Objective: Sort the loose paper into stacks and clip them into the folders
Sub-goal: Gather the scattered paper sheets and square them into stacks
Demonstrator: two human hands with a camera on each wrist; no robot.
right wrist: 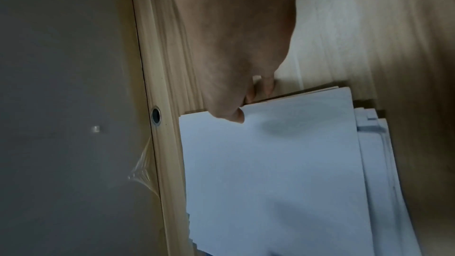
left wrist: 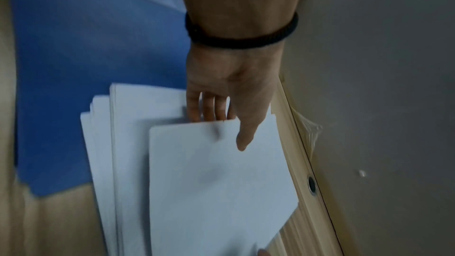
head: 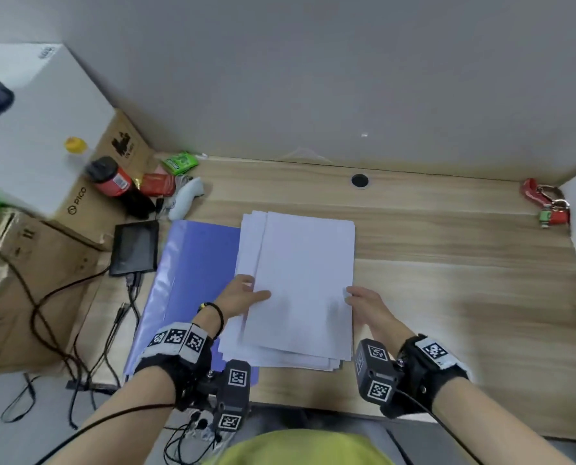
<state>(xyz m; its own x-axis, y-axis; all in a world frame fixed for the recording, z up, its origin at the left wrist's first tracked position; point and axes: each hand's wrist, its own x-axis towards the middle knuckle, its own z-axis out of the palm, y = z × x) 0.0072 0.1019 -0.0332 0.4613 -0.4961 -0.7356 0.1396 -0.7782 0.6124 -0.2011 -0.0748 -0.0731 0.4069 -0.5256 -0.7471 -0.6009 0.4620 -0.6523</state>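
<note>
A loose pile of white paper (head: pixel 300 290) lies in the middle of the wooden desk, its left part overlapping a blue folder (head: pixel 192 263). My left hand (head: pixel 246 297) pinches the left edge of the top sheets (left wrist: pixel 216 182), thumb on top and fingers beneath. At the right edge, my right hand (head: pixel 360 300) pinches the same top sheets (right wrist: pixel 270 172), thumb above and fingers under. The lower sheets (left wrist: pixel 103 143) fan out unevenly below.
A black tablet (head: pixel 134 246) with cables lies left of the folder. Cardboard boxes (head: pixel 88 203), a red bottle (head: pixel 112 179), snack packs and a white controller (head: pixel 186 199) crowd the back left. Red clips (head: pixel 548 199) sit at the back right. A cable hole (head: pixel 359 180) is near the wall.
</note>
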